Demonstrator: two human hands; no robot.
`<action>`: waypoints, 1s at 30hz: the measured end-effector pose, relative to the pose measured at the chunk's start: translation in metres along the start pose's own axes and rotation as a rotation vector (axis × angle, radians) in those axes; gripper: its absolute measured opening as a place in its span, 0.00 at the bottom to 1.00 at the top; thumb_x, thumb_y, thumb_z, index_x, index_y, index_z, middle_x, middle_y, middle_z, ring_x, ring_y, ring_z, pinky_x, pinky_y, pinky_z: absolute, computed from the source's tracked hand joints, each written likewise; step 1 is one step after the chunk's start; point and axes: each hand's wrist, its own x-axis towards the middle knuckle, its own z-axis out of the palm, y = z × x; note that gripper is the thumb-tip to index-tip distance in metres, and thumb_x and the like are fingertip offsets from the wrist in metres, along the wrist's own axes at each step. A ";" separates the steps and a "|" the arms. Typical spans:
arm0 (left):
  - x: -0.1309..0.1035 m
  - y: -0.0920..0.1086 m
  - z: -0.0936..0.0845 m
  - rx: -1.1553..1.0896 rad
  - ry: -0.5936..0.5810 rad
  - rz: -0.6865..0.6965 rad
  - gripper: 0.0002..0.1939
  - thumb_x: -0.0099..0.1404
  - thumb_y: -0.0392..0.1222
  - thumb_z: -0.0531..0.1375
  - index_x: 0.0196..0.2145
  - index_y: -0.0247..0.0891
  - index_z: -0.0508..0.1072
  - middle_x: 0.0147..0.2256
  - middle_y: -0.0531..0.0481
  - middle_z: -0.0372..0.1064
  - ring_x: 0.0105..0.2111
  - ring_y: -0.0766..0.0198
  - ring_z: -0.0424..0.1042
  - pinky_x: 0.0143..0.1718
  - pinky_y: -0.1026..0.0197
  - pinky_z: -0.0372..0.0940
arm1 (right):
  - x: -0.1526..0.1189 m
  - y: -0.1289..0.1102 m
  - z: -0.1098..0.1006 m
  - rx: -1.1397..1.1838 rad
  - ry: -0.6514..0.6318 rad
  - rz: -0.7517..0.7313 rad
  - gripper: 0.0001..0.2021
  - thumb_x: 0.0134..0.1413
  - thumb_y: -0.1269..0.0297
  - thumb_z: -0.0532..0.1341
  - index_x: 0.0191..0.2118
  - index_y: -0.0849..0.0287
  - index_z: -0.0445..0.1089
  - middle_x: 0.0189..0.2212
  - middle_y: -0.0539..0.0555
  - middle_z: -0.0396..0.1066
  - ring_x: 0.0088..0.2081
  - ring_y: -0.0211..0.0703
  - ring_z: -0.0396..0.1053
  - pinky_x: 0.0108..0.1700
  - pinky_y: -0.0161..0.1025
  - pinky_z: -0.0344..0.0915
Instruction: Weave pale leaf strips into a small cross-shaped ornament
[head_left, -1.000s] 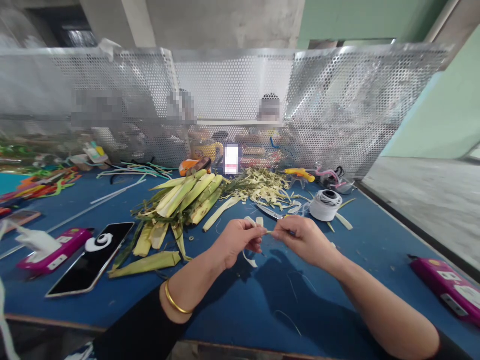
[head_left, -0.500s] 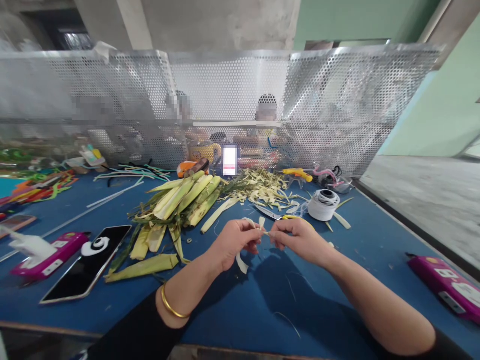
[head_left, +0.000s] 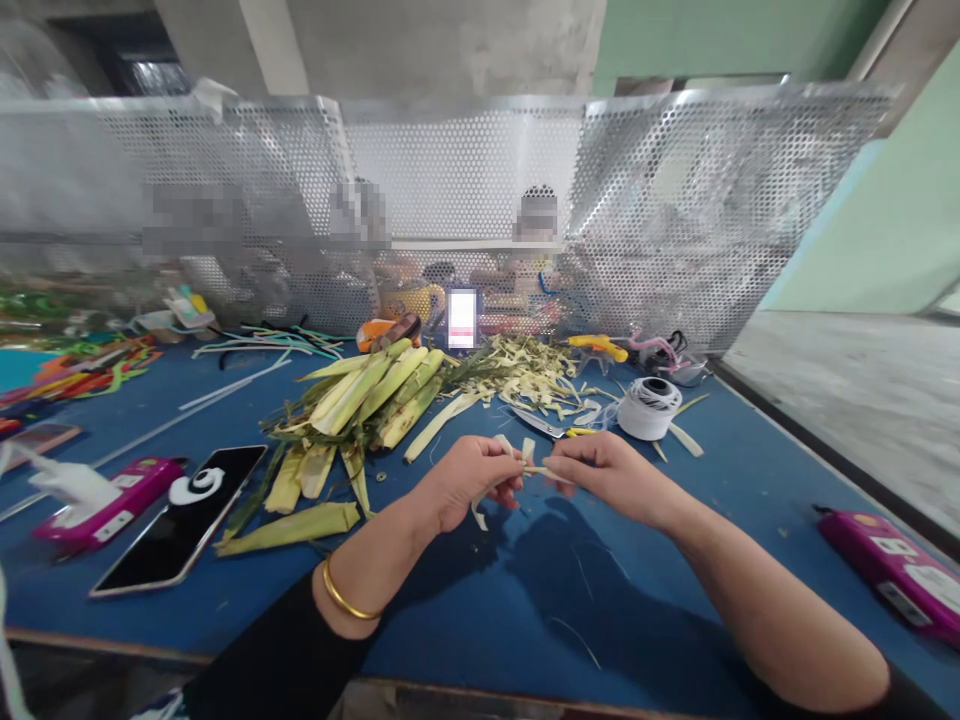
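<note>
My left hand (head_left: 484,476) pinches a pale corn husk strip (head_left: 529,449), whose ends stick up above the fingers and hang down below them. Facing it, my right hand (head_left: 589,468) is closed on a thin twisted part of the same strip, which spans the small gap between both hands. Just beyond the fingers lie scissors (head_left: 541,424) with yellow handles, partly hidden by my right hand. A spool of white string (head_left: 649,408) stands past my right hand. Left of my left hand is a heap of green-yellow corn husks (head_left: 367,395).
Shredded husk bits (head_left: 529,370) are piled at the back, before a perforated metal screen (head_left: 465,150) with people behind it. A black phone (head_left: 180,520) and a magenta box (head_left: 112,505) lie left. Another magenta box (head_left: 892,570) is at the right edge.
My right hand has drawn slightly to the right, so more of the twisted husk strip shows between the hands. My left hand keeps its pinch. The view has shifted slightly.
</note>
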 end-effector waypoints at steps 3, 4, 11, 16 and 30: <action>-0.001 0.000 -0.001 -0.065 -0.071 -0.022 0.13 0.50 0.47 0.67 0.21 0.34 0.71 0.20 0.52 0.66 0.19 0.70 0.63 0.27 0.62 0.67 | 0.005 0.007 0.005 0.013 0.092 0.026 0.22 0.55 0.47 0.55 0.24 0.60 0.72 0.20 0.50 0.66 0.26 0.37 0.61 0.27 0.34 0.55; -0.001 0.000 0.000 -0.073 -0.090 -0.034 0.15 0.50 0.50 0.67 0.22 0.34 0.71 0.21 0.51 0.67 0.19 0.70 0.64 0.27 0.61 0.67 | 0.007 0.009 0.008 0.041 0.119 0.039 0.23 0.55 0.46 0.55 0.24 0.60 0.72 0.21 0.50 0.67 0.27 0.38 0.62 0.28 0.35 0.56; -0.003 -0.005 0.008 0.076 -0.036 -0.002 0.17 0.46 0.52 0.69 0.20 0.36 0.71 0.15 0.57 0.58 0.17 0.71 0.58 0.22 0.65 0.63 | 0.010 0.014 0.026 0.243 0.237 0.096 0.17 0.50 0.51 0.60 0.21 0.59 0.66 0.20 0.49 0.66 0.25 0.37 0.61 0.29 0.36 0.58; -0.004 -0.007 0.011 0.105 -0.050 0.008 0.15 0.48 0.48 0.67 0.17 0.37 0.69 0.14 0.57 0.57 0.16 0.71 0.57 0.24 0.63 0.63 | 0.006 0.009 0.024 -0.155 0.533 -0.018 0.11 0.52 0.56 0.59 0.28 0.58 0.69 0.28 0.54 0.71 0.32 0.44 0.67 0.36 0.40 0.62; -0.007 -0.007 0.018 0.144 -0.109 -0.066 0.14 0.48 0.48 0.67 0.19 0.33 0.73 0.19 0.50 0.70 0.16 0.72 0.62 0.22 0.66 0.59 | 0.005 0.003 0.042 0.213 0.362 0.016 0.10 0.48 0.58 0.60 0.24 0.58 0.68 0.22 0.49 0.67 0.25 0.38 0.63 0.28 0.36 0.60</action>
